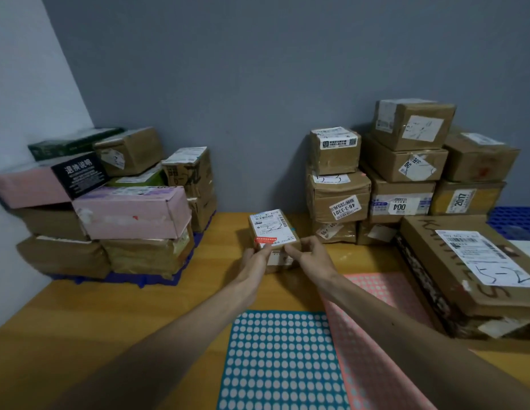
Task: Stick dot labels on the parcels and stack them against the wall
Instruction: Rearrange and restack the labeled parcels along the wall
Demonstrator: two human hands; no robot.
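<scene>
A parcel sorting room or pickup point; taped cardboard parcels (337,196) with shipping labels and handwritten codes stand stacked on blue pallets (157,281) against a bare grey wall (257,84); dot-label sheets (281,359) lie on the wooden worktop (80,315).

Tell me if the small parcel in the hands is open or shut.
Shut: the parcel top lies flat, label across it; left hand and right hand grip its near end.
</scene>
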